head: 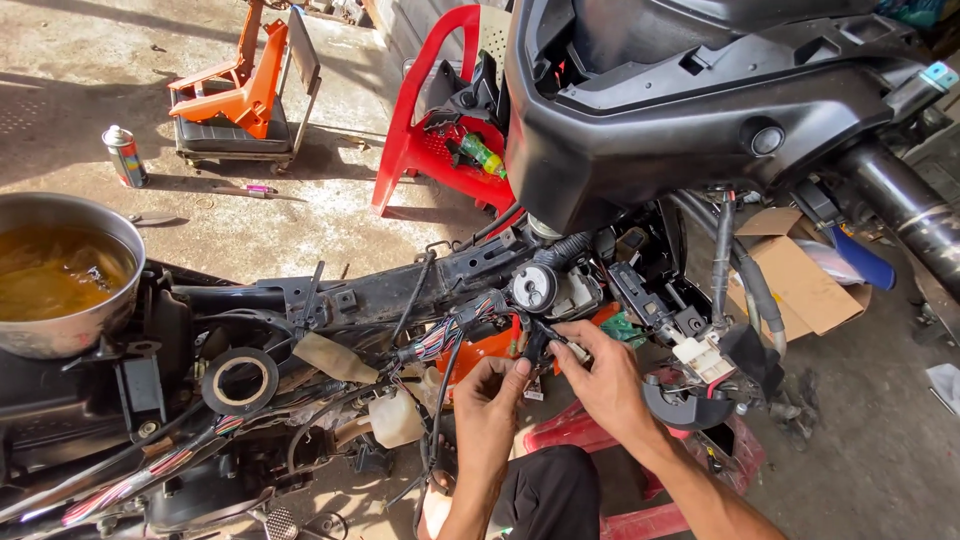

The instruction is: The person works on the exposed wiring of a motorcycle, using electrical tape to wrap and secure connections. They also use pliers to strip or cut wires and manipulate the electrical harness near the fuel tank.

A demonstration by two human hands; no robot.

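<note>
A stripped scooter frame (380,290) lies across the view with its wiring bared. My left hand (490,405) pinches a small black connector (536,345) from below. My right hand (600,375) grips the same connector and its wires from the right, fingertips touching those of the left. A bundle of multicoloured wires (455,330) runs leftward from the connector. A round grey ignition part (533,287) sits just above both hands. A white plug (700,358) hangs to the right of my right hand.
A metal bowl of brown liquid (60,275) rests on the frame at left, a black tape roll (240,380) beside it. Black body panel (680,100) overhangs the top. Red plastic chair (440,130), orange creeper seat (245,90), spray can (124,156), cardboard box (800,280) stand around.
</note>
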